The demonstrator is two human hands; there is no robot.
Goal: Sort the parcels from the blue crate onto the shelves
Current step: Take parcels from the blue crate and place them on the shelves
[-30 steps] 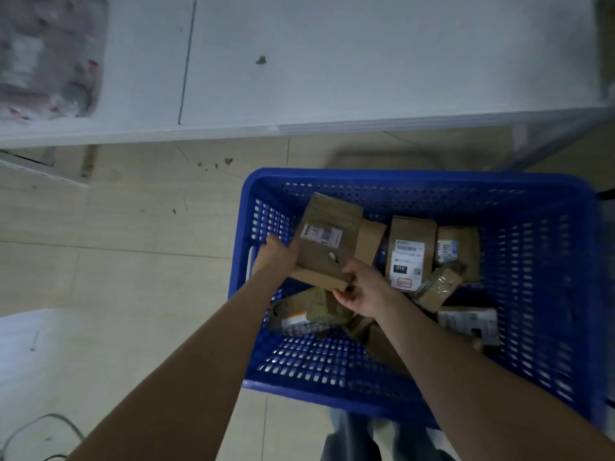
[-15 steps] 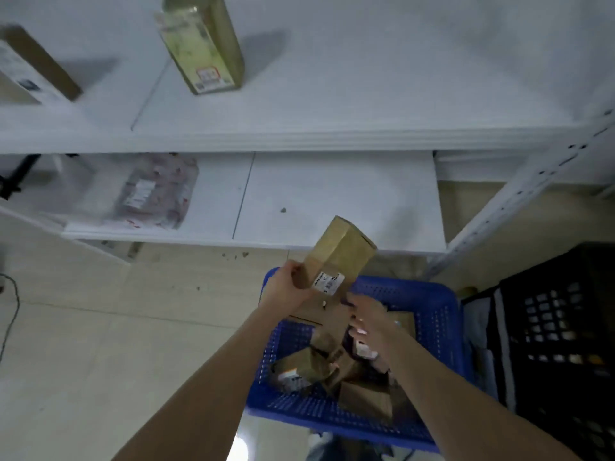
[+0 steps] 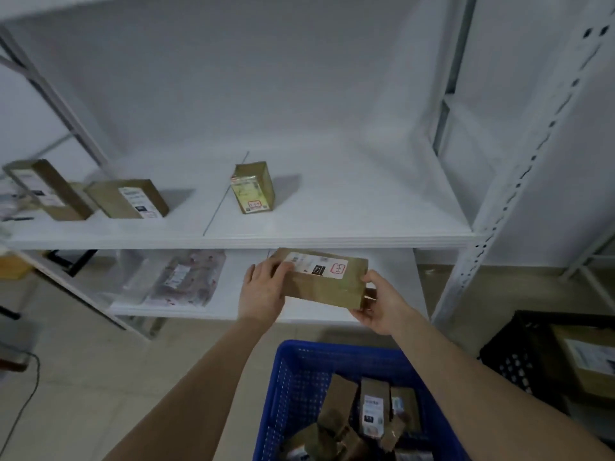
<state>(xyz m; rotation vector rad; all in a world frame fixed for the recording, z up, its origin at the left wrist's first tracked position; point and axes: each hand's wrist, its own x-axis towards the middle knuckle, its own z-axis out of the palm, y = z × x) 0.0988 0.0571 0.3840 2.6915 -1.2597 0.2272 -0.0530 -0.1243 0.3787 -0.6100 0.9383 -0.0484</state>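
"Holding anything, those two hands?"

"Both on one brown parcel [image 3: 324,281]. The left hand [image 3: 263,289] has its fingers curled over the parcel's left end, partly covering the label. The right hand [image 3: 379,306] grips the right end, thumb on the upper edge and fingers underneath."

"Where is the parcel itself?"

"In the air, lying roughly flat with the white label up. It sits over the lower shelf [image 3: 239,304] and just under the front edge of the upper shelf [image 3: 332,227]. It is well above the blue crate [image 3: 289,377], which stands on the floor at the bottom of the view."

"Anything on the label?"

"A red-outlined stamp near its right end and a small black patch in the middle. The writing is too blurred to read."

"What is in the crate?"

"Several small cardboard parcels [image 3: 372,407], jumbled, some standing on end."

"And on the shelves?"

"The upper shelf carries an upright box [image 3: 253,188] near the middle seam. Two leaning boxes [image 3: 128,198] stand towards its left edge. A clear plastic bag [image 3: 181,277] lies on the left part of the lower shelf."

"Anything beside the shelving?"

"A black crate [image 3: 519,354] on the floor at the right, with a labelled carton [image 3: 585,357] inside. A thin cable [image 3: 20,404] runs across the floor at the far left."
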